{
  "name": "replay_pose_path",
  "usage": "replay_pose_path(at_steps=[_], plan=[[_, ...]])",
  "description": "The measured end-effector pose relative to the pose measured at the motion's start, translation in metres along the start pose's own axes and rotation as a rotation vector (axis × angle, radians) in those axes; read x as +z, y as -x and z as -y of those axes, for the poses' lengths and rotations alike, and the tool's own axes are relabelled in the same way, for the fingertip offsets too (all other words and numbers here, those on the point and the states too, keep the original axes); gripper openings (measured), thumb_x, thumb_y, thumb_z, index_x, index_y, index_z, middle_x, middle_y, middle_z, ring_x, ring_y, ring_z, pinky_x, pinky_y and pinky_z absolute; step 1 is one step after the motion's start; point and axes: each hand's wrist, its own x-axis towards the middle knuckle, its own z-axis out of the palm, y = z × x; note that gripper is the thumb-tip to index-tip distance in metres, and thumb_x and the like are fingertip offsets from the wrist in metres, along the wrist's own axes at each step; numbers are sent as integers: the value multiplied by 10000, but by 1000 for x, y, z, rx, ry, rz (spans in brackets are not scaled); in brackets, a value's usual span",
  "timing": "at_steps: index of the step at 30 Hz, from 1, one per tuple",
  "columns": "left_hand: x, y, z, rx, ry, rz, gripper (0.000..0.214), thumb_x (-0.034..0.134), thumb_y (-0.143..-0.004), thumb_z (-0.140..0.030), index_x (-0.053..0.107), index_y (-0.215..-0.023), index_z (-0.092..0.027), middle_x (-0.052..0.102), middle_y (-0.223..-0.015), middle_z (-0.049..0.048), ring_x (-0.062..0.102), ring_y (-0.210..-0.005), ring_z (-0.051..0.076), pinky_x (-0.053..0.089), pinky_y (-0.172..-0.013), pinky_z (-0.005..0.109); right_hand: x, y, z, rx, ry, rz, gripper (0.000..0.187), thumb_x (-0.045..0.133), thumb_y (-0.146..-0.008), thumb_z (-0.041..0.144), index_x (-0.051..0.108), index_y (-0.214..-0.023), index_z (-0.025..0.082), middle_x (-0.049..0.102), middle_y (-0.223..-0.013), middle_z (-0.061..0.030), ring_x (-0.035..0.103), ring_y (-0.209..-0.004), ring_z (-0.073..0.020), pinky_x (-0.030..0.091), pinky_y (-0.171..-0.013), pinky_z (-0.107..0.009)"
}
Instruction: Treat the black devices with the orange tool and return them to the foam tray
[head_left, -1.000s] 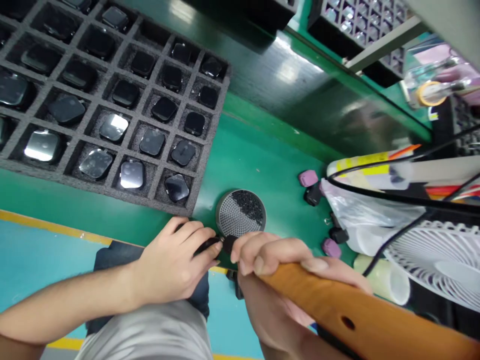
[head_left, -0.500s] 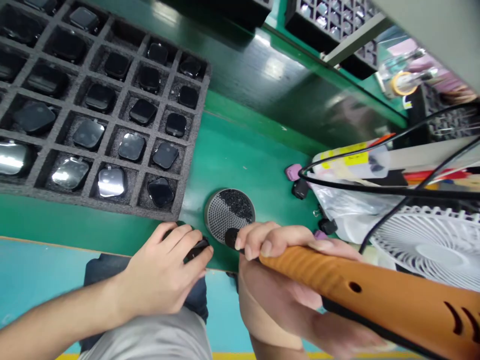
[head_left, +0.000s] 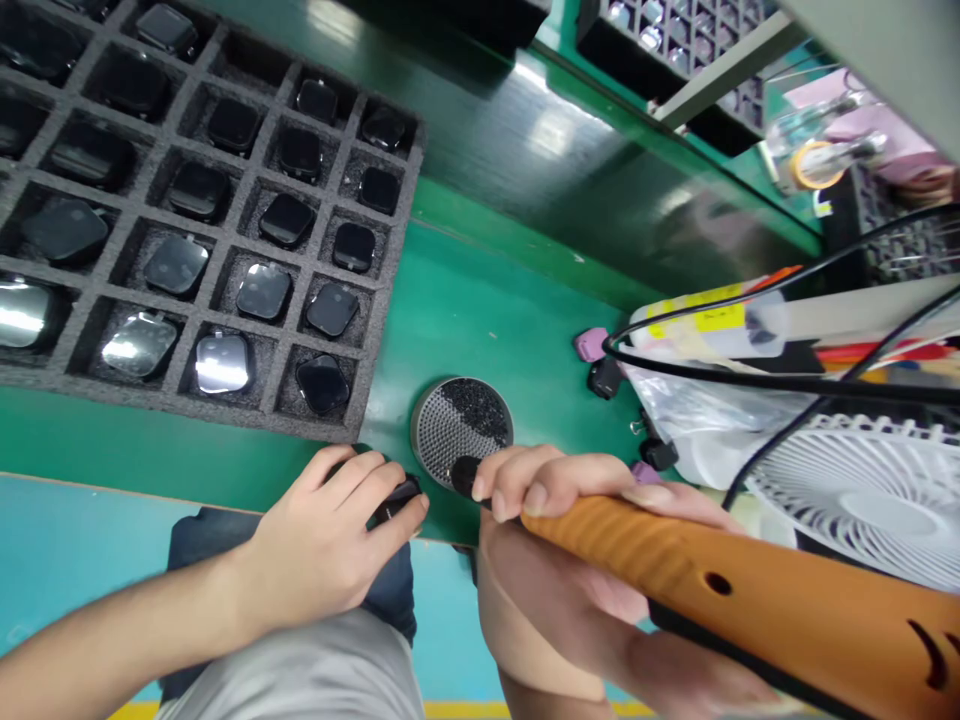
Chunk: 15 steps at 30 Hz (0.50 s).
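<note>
At the front edge of the green bench, my left hand [head_left: 337,525] curls over a glossy black rounded piece [head_left: 396,500], mostly hidden by my fingers. My right hand [head_left: 559,490] is wrapped round the grip of an orange electric screwdriver [head_left: 675,550], whose body runs off at the lower right. The black tip [head_left: 466,475] of the tool overlaps the near rim of a round dish [head_left: 439,430]; I cannot tell whether they touch. That dish has a dimpled or perforated face, with tiny black bits [head_left: 480,408], apparently screws, heaped on its far right side.
A grey foam tray [head_left: 367,330] with glossy black square pieces [head_left: 287,220] fills the left. At right stand a white fan [head_left: 862,500], black cables [head_left: 750,378], a plastic bottle [head_left: 720,320] and small pink [head_left: 591,344] and black parts. More foam trays [head_left: 675,50] lie behind.
The view has shifted very slightly. Both hands keep their holds, and the screwdriver's tip stays at the dish.
</note>
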Motion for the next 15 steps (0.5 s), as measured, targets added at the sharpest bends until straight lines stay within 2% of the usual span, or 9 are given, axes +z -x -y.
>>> replay_pose_path(at_steps=[5, 10, 15], plan=[[0, 0, 0, 9, 2, -20, 311, 652, -1051, -202, 748, -1346, -199, 743, -1255, 109, 632, -1185, 299, 449, -1085, 494, 2, -1, -2, 9, 12, -5, 627, 372, -1044, 809, 671, -1247, 296, 655, -886, 1, 625, -688, -190, 550, -598, -436], [0, 1, 1, 25, 39, -30, 340, 610, -1045, -170, 747, -1356, -163, 757, -1354, 95, 630, -1214, 295, 449, -1077, 501, 0, 2, 8, -30, 64, 25, 645, 349, -1040, 816, 657, -1260, 294, 649, -906, -1, 616, -682, -178, 557, -594, -424], [-2, 1, 2, 13, 42, -16, 351, 605, -1024, -176, 755, -1341, -174, 757, -1363, 96, 626, -1230, 297, 451, -1066, 497, -2, 15, 20, -9, 112, 15, 346, 395, -1131, 533, 607, -1312, 327, 648, -904, 6, 637, -690, -197, 582, -621, -455]])
